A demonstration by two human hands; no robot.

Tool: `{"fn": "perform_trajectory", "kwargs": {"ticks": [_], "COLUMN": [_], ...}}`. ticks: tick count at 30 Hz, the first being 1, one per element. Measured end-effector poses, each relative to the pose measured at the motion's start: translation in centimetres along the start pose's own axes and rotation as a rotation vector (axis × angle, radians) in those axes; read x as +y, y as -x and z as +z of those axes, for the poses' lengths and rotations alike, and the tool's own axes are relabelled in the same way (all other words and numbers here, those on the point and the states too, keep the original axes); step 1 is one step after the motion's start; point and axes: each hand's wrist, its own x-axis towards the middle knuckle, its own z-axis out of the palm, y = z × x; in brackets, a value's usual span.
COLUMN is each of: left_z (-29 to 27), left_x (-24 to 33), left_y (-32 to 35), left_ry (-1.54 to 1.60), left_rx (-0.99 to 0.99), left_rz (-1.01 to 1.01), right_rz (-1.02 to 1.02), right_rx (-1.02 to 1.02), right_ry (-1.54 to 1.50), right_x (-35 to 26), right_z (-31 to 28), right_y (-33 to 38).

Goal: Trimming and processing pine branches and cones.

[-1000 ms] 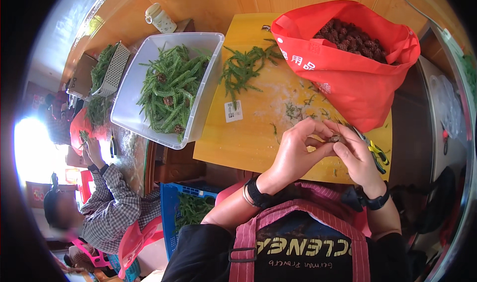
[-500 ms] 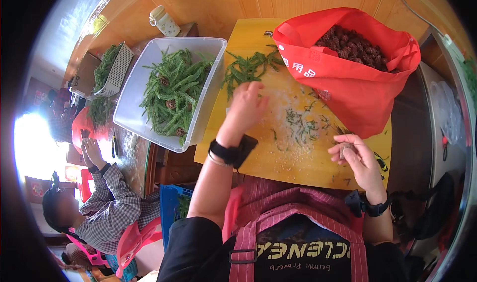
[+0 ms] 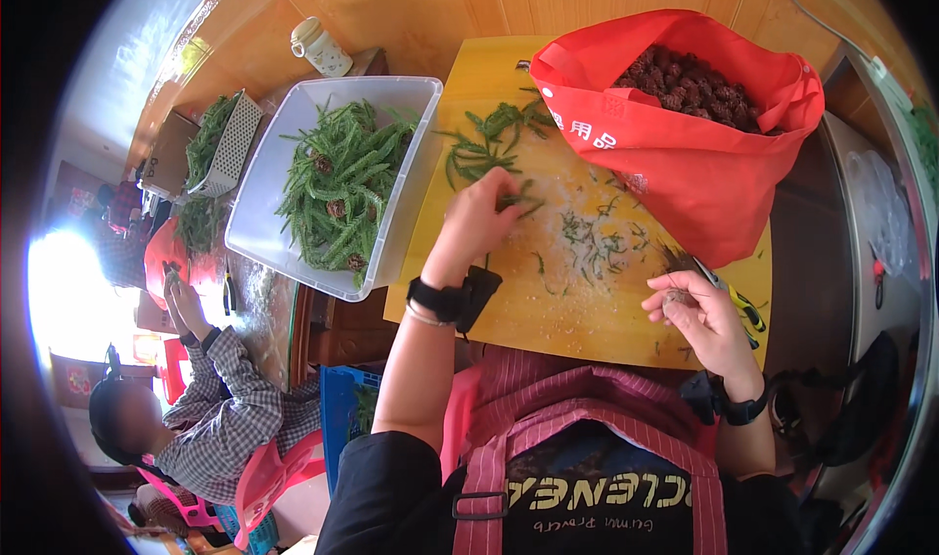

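My left hand (image 3: 481,218) pinches a needled green pine sprig (image 3: 520,201) at nine o'clock on the flat yellow tabletop (image 3: 528,315). At four o'clock, my right hand (image 3: 706,318) grips what looks like a small brown pinecone (image 3: 677,302), partly hidden by fingers. A red fabric bag (image 3: 694,183) stands at two o'clock.
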Motion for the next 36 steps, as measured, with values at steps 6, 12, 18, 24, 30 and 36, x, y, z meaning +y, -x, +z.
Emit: {"fn": "perform_trajectory", "kwargs": {"ticks": [6,12,18,24,30,36], "left_z": [-1.1,0.4,2.2,3.1,3.3,3.8], "left_x": [4.9,5.6,6.0,6.7,8.1,8.5], "left_y": [3.6,5.5,5.8,6.5,6.8,7.2], "left_ry": [1.129,1.59,1.781,1.904,1.603,1.371], "left_rx": [-0.085,-0.357,-0.435,-0.431,-0.435,-0.341], "left_rz": [0.073,0.118,0.109,0.098,0.112,0.003], "right_rz": [-0.052,-0.135,-0.177,-0.224,-0.384,-0.21], "right_rx": [0.043,0.096,0.151,0.296,0.315,0.284], "right_ry": [-0.041,-0.095,-0.055,0.049,0.158,0.114], "right_x": [0.2,-1.1,-1.3,-1.7,-2.0,-2.7], "right_z": [0.0,0.9,1.1,1.1,1.9,2.7], "right_y": [-0.7,-2.1,-2.8,-2.8,-3.2,-2.6]}}
